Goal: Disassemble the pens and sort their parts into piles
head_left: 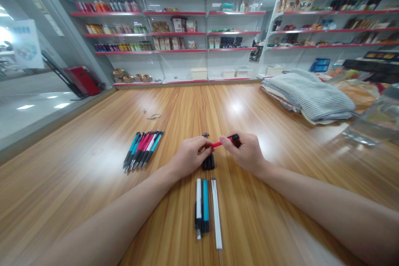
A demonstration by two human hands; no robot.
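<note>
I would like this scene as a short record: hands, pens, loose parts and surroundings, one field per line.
Right hand: grips pink pen piece with black end
Left hand: at the piece's pink tip
Pens: side by side, left of hands
Loose parts: white barrel, blue barrel, thin white rods, black pieces
Surroundings: wooden table, folded cloths, stocked shelves

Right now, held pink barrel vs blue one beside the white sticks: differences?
The pink barrel is held between the left hand and right hand; the blue barrel lies on the table. The pink barrel slants crosswise; the blue barrel points lengthwise. Both have a black end section.
</note>
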